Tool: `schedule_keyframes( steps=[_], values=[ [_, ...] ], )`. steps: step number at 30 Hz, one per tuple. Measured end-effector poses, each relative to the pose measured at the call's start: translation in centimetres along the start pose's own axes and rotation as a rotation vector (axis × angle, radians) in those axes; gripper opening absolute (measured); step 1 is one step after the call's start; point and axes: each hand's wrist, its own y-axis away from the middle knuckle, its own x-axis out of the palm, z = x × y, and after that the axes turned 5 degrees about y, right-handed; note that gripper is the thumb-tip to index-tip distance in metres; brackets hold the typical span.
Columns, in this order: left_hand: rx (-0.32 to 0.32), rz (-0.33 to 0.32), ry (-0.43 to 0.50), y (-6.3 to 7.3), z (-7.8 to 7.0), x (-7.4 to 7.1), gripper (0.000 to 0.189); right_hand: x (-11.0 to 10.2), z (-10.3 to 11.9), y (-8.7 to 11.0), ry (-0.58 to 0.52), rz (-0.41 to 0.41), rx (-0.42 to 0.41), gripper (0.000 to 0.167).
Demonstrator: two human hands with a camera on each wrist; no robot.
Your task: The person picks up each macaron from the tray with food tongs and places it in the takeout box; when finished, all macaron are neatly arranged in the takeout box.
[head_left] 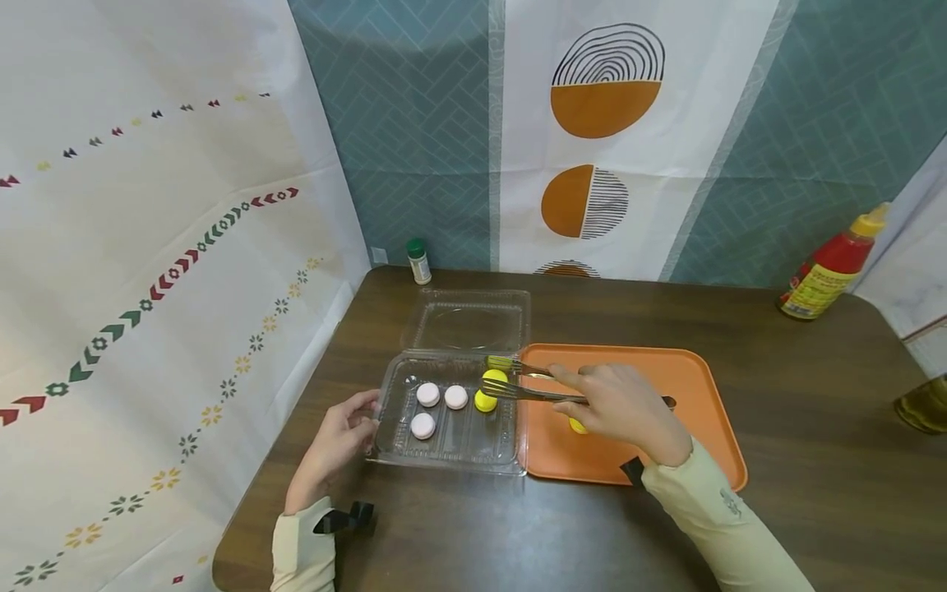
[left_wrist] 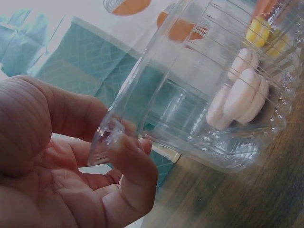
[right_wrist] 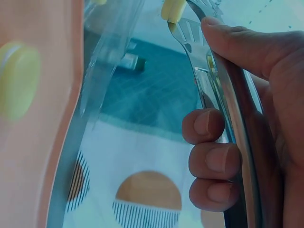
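My left hand (head_left: 336,444) pinches the left rim of a clear plastic clamshell box (head_left: 459,456), its lid folded back. The rim shows between thumb and fingers in the left wrist view. Three pale pink macarons (head_left: 455,397) sit inside, with yellow macarons (head_left: 485,402) at the right side. My right hand (head_left: 629,407) holds metal tongs (right_wrist: 242,128) with fork-like ends, fingers curled round the arms. Those ends reach over the box's right side, beside a yellow macaron (right_wrist: 174,9); whether they grip it I cannot tell. Another yellow macaron (head_left: 578,426) lies on the orange tray (head_left: 710,427), partly hidden by the hand.
The box's open lid (head_left: 471,322) lies toward the back. A green-capped shaker bottle (head_left: 419,263) stands at the back left of the brown table (head_left: 444,526). At the back right is a red sauce bottle (head_left: 829,271), and a dark glass object (head_left: 925,405) sits at the right edge.
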Motion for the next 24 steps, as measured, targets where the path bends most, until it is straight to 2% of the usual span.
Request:
schedule_keyframes(
  steps=[4,9,17,24],
  values=[
    [-0.005,-0.003,-0.002,0.1,0.0,-0.2,0.050,0.3,1.1,-1.2,0.003,-0.025,-0.049,0.050],
    [0.002,0.000,-0.002,0.2,-0.1,-0.2,0.050,0.8,2.3,-2.4,-0.001,-0.011,-0.099,0.052],
    [0.003,0.003,0.008,0.2,-0.2,-0.1,0.049,1.4,3.6,-3.6,-0.067,0.061,-0.138,0.055],
    [0.018,0.012,0.025,0.3,-0.4,-0.1,0.049,2.1,4.0,-3.9,-0.068,0.133,-0.131,0.056]
  ],
)
